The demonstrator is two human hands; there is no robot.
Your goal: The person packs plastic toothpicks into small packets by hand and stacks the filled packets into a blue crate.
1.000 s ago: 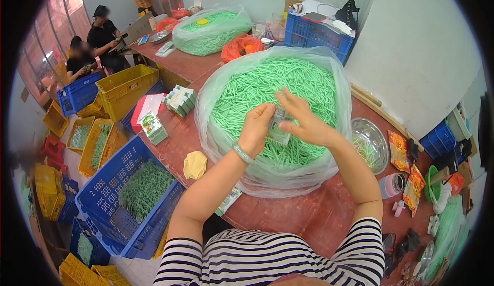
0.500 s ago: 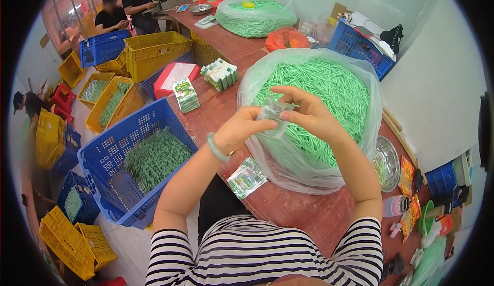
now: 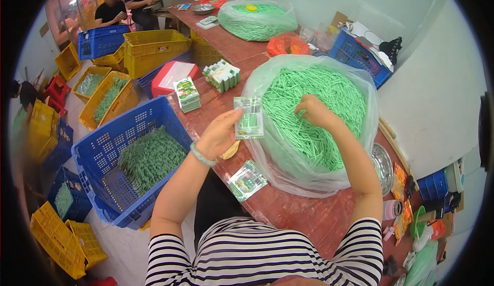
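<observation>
My left hand (image 3: 220, 132) grips a small clear packet (image 3: 249, 118) with printed edges and a few green sticks showing inside. It holds the packet upright at the left edge of a big clear plastic bag (image 3: 257, 88). That bag is heaped with thin green sticks (image 3: 321, 88). Over the heap, my right hand (image 3: 316, 112) has its fingers curled together, and whatever they may hold is hidden. On the table below my left hand lies a stack of flat printed packets (image 3: 247, 180). To the left, a blue crate (image 3: 103, 152) holds many filled green packets (image 3: 153, 157).
Further stacks of printed packets (image 3: 187, 94) stand near a red box (image 3: 174, 76). A second bag of green sticks (image 3: 257, 21) sits farther back. Metal bowl (image 3: 382, 168) and pink bottle (image 3: 392, 210) are at right. Yellow crates (image 3: 157, 54) line the floor; two people work behind.
My hands have separated. The left one moved slightly left and down with the packet, now facing me. The right one let go of the packet and moved over the green sticks.
</observation>
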